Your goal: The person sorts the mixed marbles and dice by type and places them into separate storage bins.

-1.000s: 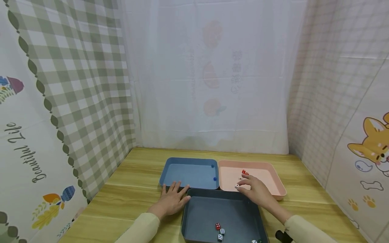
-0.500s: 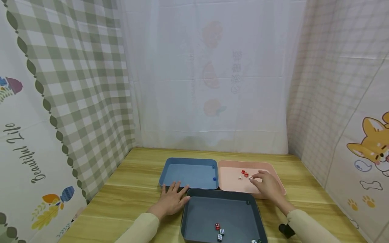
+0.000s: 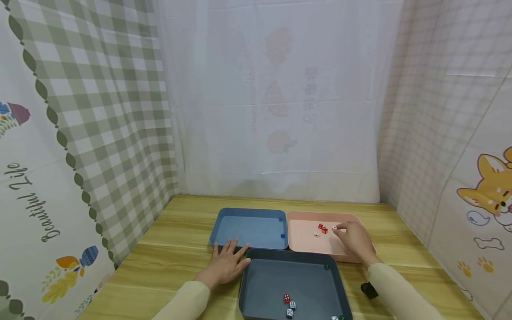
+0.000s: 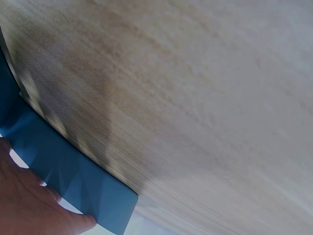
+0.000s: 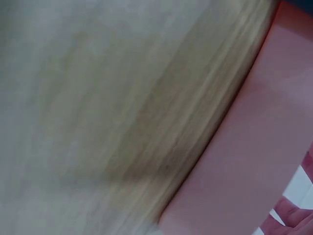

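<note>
My right hand (image 3: 355, 240) reaches over the right side of the pink tray (image 3: 304, 214), its thumb and finger pinching a white die (image 3: 334, 228) at the tips. Close by in this tray lie two red dice (image 3: 324, 230) and another white die (image 3: 316, 234). My left hand (image 3: 226, 266) is spread with straight fingers at the near rim of the blue tray (image 3: 248, 226), its thumb by the dark tray's corner. In the left wrist view, that hand (image 4: 32, 200) is beside a blue tray wall. Only parts of the right fingers (image 5: 291, 215) show in the right wrist view.
The dark grey tray (image 3: 296, 275) stands nearest, holding a red die (image 3: 286, 298), white dice (image 3: 290, 313) and green dice (image 3: 326, 267). Blue dice (image 3: 282, 236) lie at the blue tray's right side. Cloths hang around the wooden table (image 3: 188, 231).
My right hand has moved right and away from me across the pink tray, carrying the white die past the red dice. My left hand has stayed in place.
</note>
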Demonstrator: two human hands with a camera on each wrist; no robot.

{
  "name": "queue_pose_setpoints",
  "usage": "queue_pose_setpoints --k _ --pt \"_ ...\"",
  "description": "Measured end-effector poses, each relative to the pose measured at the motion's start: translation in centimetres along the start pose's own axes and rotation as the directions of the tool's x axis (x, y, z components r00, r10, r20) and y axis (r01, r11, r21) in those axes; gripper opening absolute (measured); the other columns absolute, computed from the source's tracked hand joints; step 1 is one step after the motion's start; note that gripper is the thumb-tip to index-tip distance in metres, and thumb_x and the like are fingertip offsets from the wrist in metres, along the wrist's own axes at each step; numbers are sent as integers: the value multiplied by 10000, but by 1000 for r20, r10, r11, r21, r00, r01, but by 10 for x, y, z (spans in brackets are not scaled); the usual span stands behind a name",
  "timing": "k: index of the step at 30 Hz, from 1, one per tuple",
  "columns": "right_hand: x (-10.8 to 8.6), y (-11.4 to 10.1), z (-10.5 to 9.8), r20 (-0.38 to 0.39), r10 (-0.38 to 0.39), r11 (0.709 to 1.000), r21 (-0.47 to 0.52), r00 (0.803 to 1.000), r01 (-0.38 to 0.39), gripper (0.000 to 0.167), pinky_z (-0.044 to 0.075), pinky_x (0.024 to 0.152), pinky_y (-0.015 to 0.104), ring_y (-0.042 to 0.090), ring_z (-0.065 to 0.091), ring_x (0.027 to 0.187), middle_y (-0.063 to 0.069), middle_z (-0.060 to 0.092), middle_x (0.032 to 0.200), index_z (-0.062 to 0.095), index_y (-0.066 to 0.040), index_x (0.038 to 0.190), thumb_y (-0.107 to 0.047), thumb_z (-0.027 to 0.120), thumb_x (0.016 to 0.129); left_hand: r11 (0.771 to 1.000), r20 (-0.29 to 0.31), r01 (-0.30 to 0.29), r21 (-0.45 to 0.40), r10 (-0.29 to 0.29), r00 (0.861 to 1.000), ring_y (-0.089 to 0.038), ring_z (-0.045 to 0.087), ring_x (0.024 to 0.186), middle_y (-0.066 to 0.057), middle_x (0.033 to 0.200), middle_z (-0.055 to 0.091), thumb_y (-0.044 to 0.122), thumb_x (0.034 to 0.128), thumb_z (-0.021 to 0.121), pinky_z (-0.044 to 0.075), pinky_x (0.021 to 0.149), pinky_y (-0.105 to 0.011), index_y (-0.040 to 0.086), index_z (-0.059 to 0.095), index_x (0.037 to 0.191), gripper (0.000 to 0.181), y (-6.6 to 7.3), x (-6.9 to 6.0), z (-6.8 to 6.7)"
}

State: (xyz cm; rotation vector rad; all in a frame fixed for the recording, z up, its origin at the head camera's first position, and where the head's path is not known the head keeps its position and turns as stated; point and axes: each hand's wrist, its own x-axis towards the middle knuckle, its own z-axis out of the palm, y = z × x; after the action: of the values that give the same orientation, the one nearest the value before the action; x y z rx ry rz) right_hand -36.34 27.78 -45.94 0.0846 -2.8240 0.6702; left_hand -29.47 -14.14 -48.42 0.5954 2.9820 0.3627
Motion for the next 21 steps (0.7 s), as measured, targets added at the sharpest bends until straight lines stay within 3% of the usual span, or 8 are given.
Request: queue_pose_setpoints --k 9,16,21 --pt "6 8 7 29 132 991 1 991 -132 299 421 778 531 413 611 1000 200 678 1181 749 -15 1125 -242 640 965 1000 6 0 -3 0 1000 -419 194 1471 -189 1605 237 550 1053 315 73 1094 -721 226 350 1567 609 1 0 -2" --pt "9 8 11 -12 131 991 -30 991 -132 273 314 823 587 427 594 963 202 693 1129 761 -10 1078 -229 656 954 1000 -2 -2 5 2 1000 -414 203 1469 -183 1604 245 551 1052 319 82 1094 -720 232 354 1566 606 1 0 -1" --pt "12 8 15 -8 95 995 -30 995 -96 275 298 863 639 430 575 1042 190 695 1128 765 -20 1067 -247 670 946 1000 -1 -1 9 1 1000 -414 206 1468 -182 1602 248 564 1048 318 81 1094 -719 238 355 1565 612 0 0 -1"
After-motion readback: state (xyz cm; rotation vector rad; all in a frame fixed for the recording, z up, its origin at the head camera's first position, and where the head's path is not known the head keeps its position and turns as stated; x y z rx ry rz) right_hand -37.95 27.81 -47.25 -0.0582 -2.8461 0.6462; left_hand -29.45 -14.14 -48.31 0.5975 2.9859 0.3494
